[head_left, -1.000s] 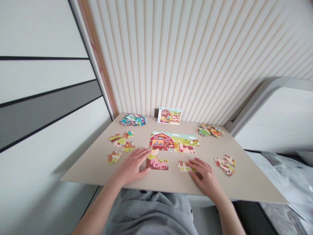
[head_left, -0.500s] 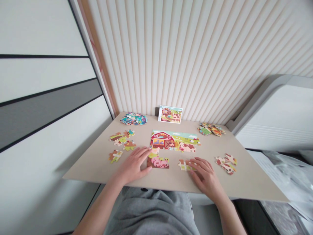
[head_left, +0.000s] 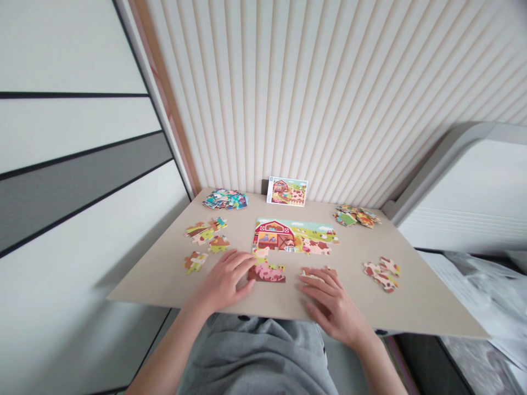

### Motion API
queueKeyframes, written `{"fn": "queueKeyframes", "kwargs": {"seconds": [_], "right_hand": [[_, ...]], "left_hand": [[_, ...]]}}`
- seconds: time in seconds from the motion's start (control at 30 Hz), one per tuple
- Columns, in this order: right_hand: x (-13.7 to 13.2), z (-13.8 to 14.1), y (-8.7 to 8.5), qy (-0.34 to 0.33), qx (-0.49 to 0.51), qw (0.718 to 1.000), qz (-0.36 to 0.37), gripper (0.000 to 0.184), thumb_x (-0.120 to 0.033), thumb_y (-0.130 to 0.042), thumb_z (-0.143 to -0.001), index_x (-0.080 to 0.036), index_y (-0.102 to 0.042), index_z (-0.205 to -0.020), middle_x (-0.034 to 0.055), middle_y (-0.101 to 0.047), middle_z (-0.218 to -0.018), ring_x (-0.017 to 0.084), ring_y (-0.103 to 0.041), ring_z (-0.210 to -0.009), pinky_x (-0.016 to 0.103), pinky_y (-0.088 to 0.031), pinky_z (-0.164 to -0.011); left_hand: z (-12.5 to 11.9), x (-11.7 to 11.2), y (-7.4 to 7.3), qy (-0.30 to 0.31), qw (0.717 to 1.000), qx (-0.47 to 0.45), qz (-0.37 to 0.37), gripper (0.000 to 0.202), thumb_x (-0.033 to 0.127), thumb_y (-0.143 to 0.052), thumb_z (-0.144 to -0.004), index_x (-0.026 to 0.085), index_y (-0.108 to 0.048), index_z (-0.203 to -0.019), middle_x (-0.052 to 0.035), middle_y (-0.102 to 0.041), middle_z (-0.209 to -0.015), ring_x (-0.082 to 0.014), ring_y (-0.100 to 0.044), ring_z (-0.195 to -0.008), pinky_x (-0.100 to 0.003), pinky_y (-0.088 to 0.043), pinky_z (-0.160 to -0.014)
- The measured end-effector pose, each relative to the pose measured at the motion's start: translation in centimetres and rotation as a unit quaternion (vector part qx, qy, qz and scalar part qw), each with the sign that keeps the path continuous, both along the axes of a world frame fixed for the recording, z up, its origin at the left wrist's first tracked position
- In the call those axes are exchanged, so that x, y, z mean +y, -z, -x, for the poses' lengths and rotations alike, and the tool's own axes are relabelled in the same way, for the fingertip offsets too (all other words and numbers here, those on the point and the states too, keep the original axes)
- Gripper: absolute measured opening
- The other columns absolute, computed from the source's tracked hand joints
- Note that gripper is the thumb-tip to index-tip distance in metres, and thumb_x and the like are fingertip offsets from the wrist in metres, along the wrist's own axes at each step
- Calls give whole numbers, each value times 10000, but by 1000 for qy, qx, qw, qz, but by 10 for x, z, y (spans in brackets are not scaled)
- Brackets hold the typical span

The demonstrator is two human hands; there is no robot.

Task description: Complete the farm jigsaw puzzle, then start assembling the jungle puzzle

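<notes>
Apparently flat and empty, left hand (head_left: 224,280) touches pig piece (head_left: 267,271); right hand (head_left: 329,300), likewise flat, presses fence piece (head_left: 316,271); card (head_left: 287,191) print unreadable.

Left hand (head_left: 224,280) lies flat, palm down, fingers spread (thumb out rightward) near the table's (head_left: 164,274) front edge; right hand (head_left: 334,303) likewise.

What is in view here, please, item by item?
table: one, beige, foreground
barn puzzle: one, part-built, multicoloured, table middle
pig section: one, pink and brown, below barn puzzle
fence piece: one, brown and cream, right of pig section
picture card: one, multicoloured, leaning on slatted wall
blue pile: one, far left
green-orange pile: one, far right
loose pieces: several, green and brown, left side
spotted pieces: few, white and brown, right side
left hand: flat, touching pig section
right hand: fingertips on fence piece
</notes>
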State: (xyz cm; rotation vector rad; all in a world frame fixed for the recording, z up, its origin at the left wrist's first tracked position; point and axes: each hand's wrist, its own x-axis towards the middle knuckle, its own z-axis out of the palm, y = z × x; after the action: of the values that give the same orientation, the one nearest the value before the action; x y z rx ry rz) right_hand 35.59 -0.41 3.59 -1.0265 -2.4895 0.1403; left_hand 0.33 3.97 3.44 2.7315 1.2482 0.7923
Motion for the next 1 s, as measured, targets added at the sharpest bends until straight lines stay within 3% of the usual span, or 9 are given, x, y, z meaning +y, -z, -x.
{"fn": "queueKeyframes", "kwargs": {"seconds": [0.77, 0.87, 1.0], "right_hand": [[-5, 3, 2, 17, 31, 999, -8, 330, -235, -612, -945, -296, -687, -1260, 63, -670, -1369, 299, -532, -1362, 565, -406, -1152], [3, -10, 11, 87, 89, 992, -34, 311, -238, -562, -973, -299, -690, -1250, 69, -689, -1331, 283, -582, -1299, 528, -458, -1103], [26, -76, 22, 319, 148, 931, -95, 273, -341, -526, -984, -252, -736, -1135, 101, -728, -1235, 292, -651, -1171, 506, -482, -1055]], "left_hand": [[2, 3, 6, 7, 1000, 15, -7, 339, 257, -570, -951, 241, -654, -1279, -91, -640, -1303, -272, -587, -1214, -502, -432, -1134], [3, 3, 7, 7, 1000, 14, -8, 334, 261, -575, -948, 251, -659, -1271, -84, -643, -1299, -270, -595, -1206, -495, -432, -1139], [3, 2, 8, 3, 1000, 18, -1, 326, 269, -572, -956, 255, -662, -1269, -77, -646, -1303, -270, -595, -1213, -489, -441, -1136]]}}
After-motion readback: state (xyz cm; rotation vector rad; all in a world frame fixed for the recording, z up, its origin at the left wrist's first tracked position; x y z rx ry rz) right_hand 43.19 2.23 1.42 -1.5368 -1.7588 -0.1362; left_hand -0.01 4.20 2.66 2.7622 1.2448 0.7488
